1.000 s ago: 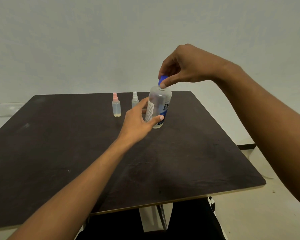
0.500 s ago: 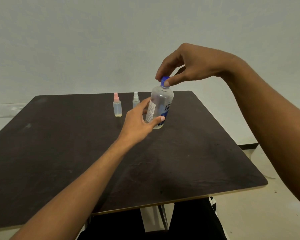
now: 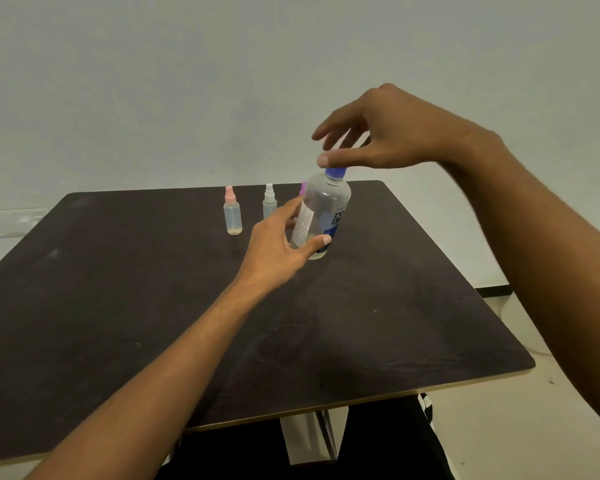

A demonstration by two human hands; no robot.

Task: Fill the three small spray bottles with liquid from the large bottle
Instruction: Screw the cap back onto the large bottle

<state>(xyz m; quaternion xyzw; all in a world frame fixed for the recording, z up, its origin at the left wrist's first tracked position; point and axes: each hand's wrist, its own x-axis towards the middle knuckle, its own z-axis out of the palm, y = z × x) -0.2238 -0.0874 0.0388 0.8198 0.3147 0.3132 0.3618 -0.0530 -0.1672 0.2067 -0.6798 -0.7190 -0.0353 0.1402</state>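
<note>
A large clear bottle (image 3: 326, 209) with a blue cap (image 3: 336, 172) stands on the dark table (image 3: 118, 306). My left hand (image 3: 278, 240) grips its lower body. My right hand (image 3: 378, 133) hovers over the cap, thumb and fingers spread around its top. Behind stand three small spray bottles: one with a pink top (image 3: 232, 211), one with a white top (image 3: 269, 201), and one with a purple top (image 3: 303, 188) mostly hidden by the large bottle.
The table's right edge (image 3: 465, 282) and front edge drop to a pale floor (image 3: 499, 427). A plain wall rises behind the table.
My right hand's fingers have opened and spread above the blue cap, where before they pinched it. The left hand stays on the bottle.
</note>
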